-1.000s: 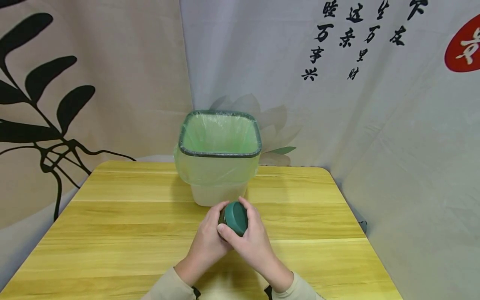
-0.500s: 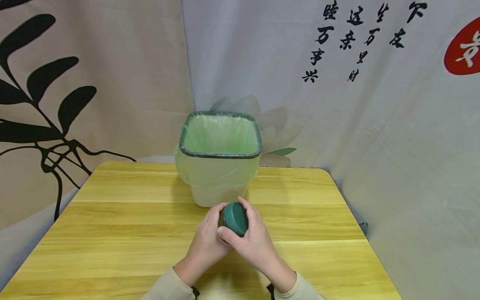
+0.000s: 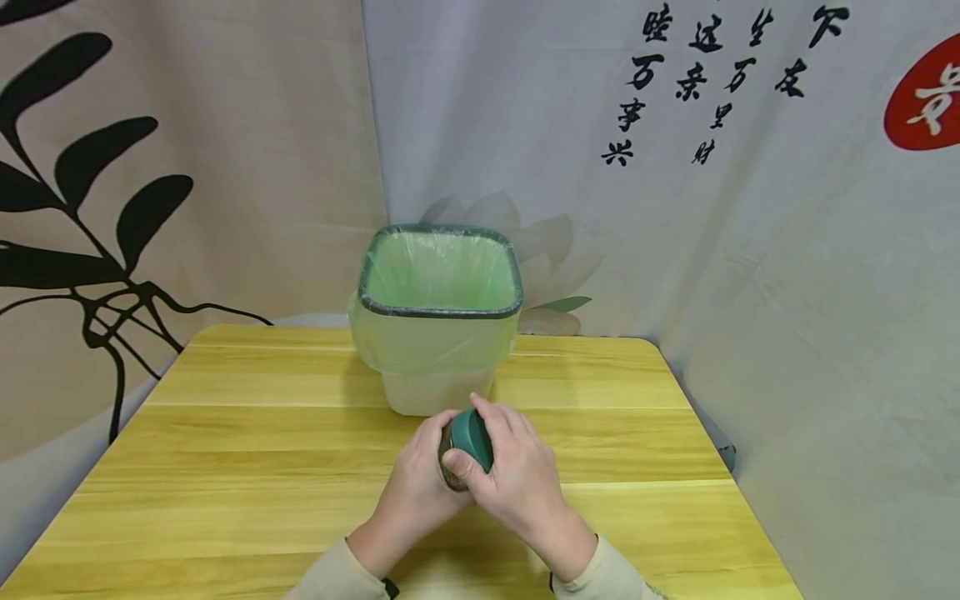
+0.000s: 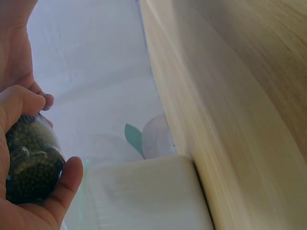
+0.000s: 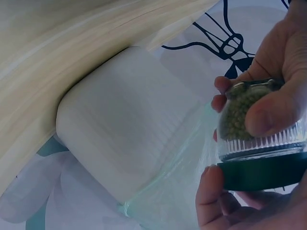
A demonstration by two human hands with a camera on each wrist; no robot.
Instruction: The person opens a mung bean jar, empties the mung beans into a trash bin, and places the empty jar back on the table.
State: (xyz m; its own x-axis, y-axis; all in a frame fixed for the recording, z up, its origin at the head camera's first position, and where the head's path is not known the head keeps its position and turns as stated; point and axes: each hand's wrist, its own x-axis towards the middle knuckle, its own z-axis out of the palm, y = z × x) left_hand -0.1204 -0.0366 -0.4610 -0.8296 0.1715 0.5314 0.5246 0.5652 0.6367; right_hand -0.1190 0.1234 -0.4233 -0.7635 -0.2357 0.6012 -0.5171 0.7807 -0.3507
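Observation:
A small clear jar [image 5: 240,117] with ribbed glass is filled with small green beans or grains and has a dark green lid [image 3: 473,439]. My left hand [image 3: 414,493] grips the jar's body, thumb and fingers curled round the glass. The right hand [image 3: 529,477] pinches the lid between thumb and fingers. Both hands meet over the table, in front of the bin. In the left wrist view the grains show through the jar's bottom [image 4: 34,175]. The right wrist view has the lid facing down, with fingertips on its edge.
A pale bin [image 3: 435,392] lined with a green plastic bag [image 3: 431,346] stands at the back middle of the wooden table [image 3: 247,467]. Printed cloth [image 3: 787,250] hangs behind and beside the table.
My right hand has turned slightly on the lid, its back now more in view and its fingers covering more of the lid. More of the jar's glass shows. The left hand is nearly still.

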